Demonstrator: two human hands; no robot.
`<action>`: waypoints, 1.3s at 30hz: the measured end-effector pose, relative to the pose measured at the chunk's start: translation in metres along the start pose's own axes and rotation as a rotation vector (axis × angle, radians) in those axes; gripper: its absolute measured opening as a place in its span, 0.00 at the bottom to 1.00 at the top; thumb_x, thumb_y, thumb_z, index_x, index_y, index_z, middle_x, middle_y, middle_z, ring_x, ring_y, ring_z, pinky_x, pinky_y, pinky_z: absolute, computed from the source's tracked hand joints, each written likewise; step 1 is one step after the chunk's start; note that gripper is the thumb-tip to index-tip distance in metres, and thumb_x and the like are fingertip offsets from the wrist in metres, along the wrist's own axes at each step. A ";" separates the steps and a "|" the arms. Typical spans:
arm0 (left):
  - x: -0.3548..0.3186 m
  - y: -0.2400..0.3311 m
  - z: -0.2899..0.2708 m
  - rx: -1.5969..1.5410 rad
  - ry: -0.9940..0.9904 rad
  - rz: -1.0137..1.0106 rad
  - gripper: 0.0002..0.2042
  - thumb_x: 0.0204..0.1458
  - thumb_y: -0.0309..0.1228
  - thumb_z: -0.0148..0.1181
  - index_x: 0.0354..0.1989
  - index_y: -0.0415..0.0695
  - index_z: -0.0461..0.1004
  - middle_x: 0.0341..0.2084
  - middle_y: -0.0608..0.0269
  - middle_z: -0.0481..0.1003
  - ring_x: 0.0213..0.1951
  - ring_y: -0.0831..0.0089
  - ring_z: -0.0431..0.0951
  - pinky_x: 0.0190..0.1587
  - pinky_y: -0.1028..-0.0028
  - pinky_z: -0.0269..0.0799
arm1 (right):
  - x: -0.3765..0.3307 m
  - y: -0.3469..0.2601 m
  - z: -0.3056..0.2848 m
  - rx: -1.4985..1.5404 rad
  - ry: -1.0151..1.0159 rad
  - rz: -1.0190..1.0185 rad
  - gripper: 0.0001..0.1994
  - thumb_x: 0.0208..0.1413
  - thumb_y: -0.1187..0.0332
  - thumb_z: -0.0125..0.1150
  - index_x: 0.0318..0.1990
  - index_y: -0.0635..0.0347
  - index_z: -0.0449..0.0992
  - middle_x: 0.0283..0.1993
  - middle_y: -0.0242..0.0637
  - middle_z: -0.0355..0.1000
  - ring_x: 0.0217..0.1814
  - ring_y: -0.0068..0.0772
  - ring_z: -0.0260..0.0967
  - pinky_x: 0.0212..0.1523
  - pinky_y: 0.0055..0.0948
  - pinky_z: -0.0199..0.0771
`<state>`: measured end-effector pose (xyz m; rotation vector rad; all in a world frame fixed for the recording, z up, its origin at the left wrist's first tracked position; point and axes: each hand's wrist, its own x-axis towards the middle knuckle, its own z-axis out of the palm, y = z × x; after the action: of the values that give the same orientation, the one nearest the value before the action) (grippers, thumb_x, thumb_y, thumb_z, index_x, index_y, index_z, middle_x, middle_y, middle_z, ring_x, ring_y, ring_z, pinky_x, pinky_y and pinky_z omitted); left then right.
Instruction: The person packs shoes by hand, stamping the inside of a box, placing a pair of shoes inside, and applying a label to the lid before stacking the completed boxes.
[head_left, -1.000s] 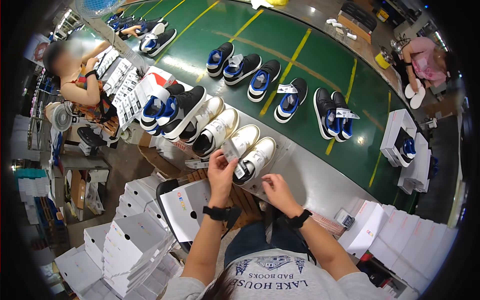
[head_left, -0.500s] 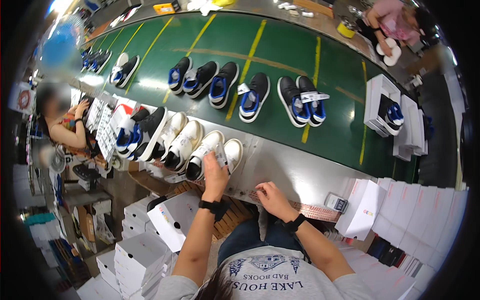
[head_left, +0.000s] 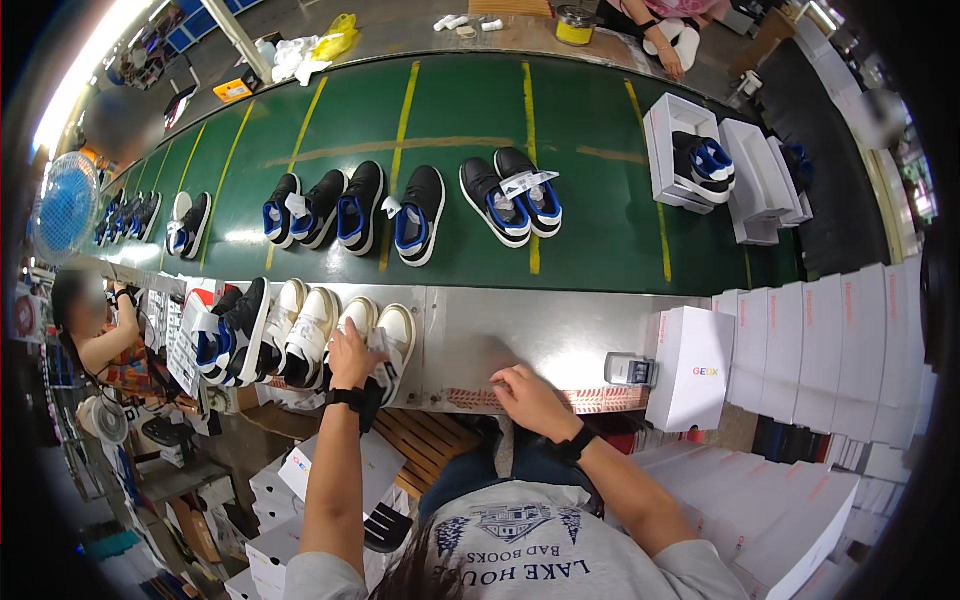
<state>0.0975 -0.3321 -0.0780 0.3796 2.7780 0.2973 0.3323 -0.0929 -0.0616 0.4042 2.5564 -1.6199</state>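
— Both hands look shifted against the earlier view: the left hand [head_left: 352, 352] now rests on the white sneaker [head_left: 388, 338] at the steel ledge [head_left: 520, 335], fingers curled over its heel end, holding it. The right hand [head_left: 528, 395] lies well apart to the right, knuckles up on the patterned strip [head_left: 600, 398]; whether it pinches anything I cannot tell.

— How far along is it?

— Judging by the row, several pairs [head_left: 265, 335] left of the held shoe already stand lined up on the ledge; the black-and-blue shoes [head_left: 400, 210] beyond the hands wait on the green belt [head_left: 590, 150].

— And the boxes?

— Closed white box [head_left: 690, 368] right of the right hand, closed stacks [head_left: 840, 345] behind it. Farther off, an open box [head_left: 668, 128] holds a dark pair; its neighbour [head_left: 760, 180] looks empty.
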 end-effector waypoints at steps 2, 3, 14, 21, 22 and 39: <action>-0.008 0.016 -0.017 0.138 -0.060 -0.067 0.38 0.38 0.31 0.72 0.61 0.40 0.61 0.48 0.38 0.67 0.52 0.44 0.70 0.49 0.56 0.72 | -0.010 0.005 -0.008 -0.011 0.077 0.016 0.10 0.60 0.67 0.54 0.45 0.61 0.72 0.45 0.47 0.69 0.39 0.45 0.74 0.42 0.36 0.74; -0.011 0.022 -0.015 0.140 -0.057 -0.066 0.38 0.38 0.31 0.72 0.61 0.40 0.61 0.48 0.38 0.67 0.52 0.44 0.70 0.49 0.56 0.72 | -0.016 0.006 -0.012 -0.009 0.080 0.013 0.10 0.60 0.67 0.54 0.45 0.61 0.72 0.45 0.47 0.69 0.39 0.45 0.74 0.42 0.36 0.74; -0.069 -0.002 0.013 0.082 0.232 0.355 0.34 0.51 0.43 0.62 0.67 0.49 0.59 0.67 0.45 0.54 0.69 0.44 0.49 0.67 0.45 0.44 | -0.020 -0.020 0.005 -0.110 -0.080 0.053 0.10 0.59 0.69 0.56 0.45 0.63 0.73 0.42 0.45 0.71 0.42 0.39 0.73 0.44 0.32 0.74; -0.202 -0.081 -0.044 -0.289 0.547 -0.067 0.28 0.52 0.42 0.62 0.61 0.45 0.66 0.62 0.42 0.60 0.65 0.44 0.56 0.64 0.52 0.53 | 0.007 -0.054 0.038 -0.238 -0.403 -0.238 0.09 0.58 0.69 0.56 0.42 0.64 0.75 0.41 0.50 0.73 0.45 0.51 0.72 0.47 0.38 0.71; -0.220 -0.097 -0.055 -0.268 0.611 -0.159 0.27 0.52 0.41 0.63 0.60 0.44 0.67 0.61 0.42 0.61 0.64 0.44 0.57 0.64 0.53 0.54 | 0.009 -0.047 0.039 -0.247 -0.418 -0.202 0.09 0.58 0.70 0.56 0.41 0.64 0.76 0.40 0.49 0.74 0.44 0.50 0.72 0.47 0.38 0.72; -0.423 -0.261 -0.036 0.011 0.454 -1.307 0.34 0.35 0.40 0.72 0.49 0.34 0.65 0.44 0.45 0.66 0.48 0.48 0.67 0.49 0.54 0.68 | 0.024 -0.149 0.071 -0.320 -0.604 -0.293 0.06 0.62 0.73 0.54 0.41 0.66 0.74 0.36 0.39 0.72 0.36 0.28 0.72 0.36 0.25 0.71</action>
<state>0.4127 -0.7071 0.0115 -1.6038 2.7430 0.0197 0.2651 -0.2122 0.0329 -0.4396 2.3845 -1.1222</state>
